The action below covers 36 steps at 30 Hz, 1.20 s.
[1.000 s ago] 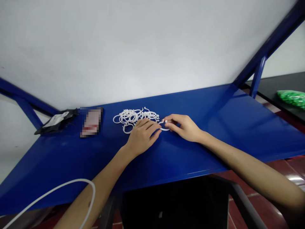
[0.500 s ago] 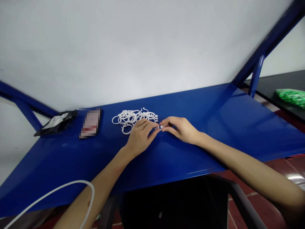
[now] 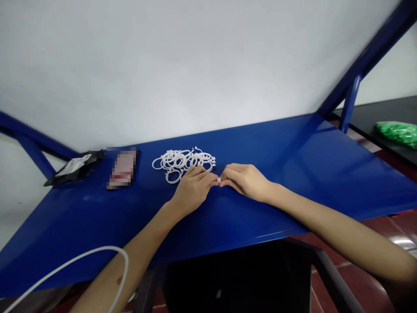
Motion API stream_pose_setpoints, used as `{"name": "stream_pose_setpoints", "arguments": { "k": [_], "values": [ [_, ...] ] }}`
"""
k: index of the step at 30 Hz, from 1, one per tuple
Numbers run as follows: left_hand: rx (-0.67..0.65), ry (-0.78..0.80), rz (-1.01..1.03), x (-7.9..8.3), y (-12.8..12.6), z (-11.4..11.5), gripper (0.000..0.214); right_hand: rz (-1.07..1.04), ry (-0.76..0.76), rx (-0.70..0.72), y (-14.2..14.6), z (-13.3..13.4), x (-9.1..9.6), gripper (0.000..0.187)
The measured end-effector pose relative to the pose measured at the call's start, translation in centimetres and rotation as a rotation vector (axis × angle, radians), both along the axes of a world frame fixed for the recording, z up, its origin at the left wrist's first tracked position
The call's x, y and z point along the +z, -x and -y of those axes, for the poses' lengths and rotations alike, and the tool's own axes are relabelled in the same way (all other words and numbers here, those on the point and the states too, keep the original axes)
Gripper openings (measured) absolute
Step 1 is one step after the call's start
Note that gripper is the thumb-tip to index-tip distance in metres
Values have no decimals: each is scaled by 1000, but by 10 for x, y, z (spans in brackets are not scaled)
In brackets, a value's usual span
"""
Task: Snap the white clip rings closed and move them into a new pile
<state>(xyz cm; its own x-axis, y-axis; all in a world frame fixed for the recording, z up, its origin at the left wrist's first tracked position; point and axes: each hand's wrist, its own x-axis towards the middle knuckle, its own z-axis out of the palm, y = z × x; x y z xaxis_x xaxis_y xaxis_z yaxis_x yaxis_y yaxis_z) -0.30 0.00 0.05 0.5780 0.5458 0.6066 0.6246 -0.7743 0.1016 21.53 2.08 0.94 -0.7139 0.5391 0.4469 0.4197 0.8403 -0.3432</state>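
Note:
Between the fingertips of both hands is a small white plastic piece [image 3: 219, 179], mostly covered by the fingers; its exact kind does not show. My left hand [image 3: 194, 186] pinches it from the left with thumb and fingers. From the right, my right hand [image 3: 245, 179] pinches it the same way, and the fingertips of the two hands nearly meet. Just behind my left hand lies a heap of white plastic rings [image 3: 174, 159] with small tabs, some linked or overlapping. One ring [image 3: 173, 176] lies at the near side of the heap, close to my left hand.
The blue table [image 3: 267, 148] stands against a white wall. To the left lie a pixelated flat item [image 3: 122, 169] and a black plastic bag [image 3: 76, 167] with a white label. A white cable [image 3: 81, 254] loops across the lower left. Green items in clear plastic [image 3: 399, 133] sit far right.
The fingertips have come closer together around the white piece, so less of it shows. Both hands have shifted slightly towards me.

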Motion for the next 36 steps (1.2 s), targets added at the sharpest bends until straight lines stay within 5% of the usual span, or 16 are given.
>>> {"name": "stream_pose_setpoints", "arguments": {
  "k": [10, 18, 22, 26, 32, 36],
  "values": [
    [-15, -331, -188, 3, -9, 12, 21, 115, -257, 26, 0, 9, 3, 32],
    [51, -164, -197, 3, -3, 0, 16, 111, -144, -19, -1, -3, 2, 34],
    [247, -65, -91, 4, 12, -14, 20, 22, -37, -154, -10, -16, 6, 28],
    [442, 11, -68, -5, 24, -26, 26, 62, 48, -446, -32, -36, 10, 24],
    [507, 51, -44, -16, 24, -36, 22, 415, 84, -773, -62, -55, 8, 31],
    [528, 16, -14, -16, 21, -36, 19, 438, -30, -860, -65, -56, 4, 31]
  ]
}}
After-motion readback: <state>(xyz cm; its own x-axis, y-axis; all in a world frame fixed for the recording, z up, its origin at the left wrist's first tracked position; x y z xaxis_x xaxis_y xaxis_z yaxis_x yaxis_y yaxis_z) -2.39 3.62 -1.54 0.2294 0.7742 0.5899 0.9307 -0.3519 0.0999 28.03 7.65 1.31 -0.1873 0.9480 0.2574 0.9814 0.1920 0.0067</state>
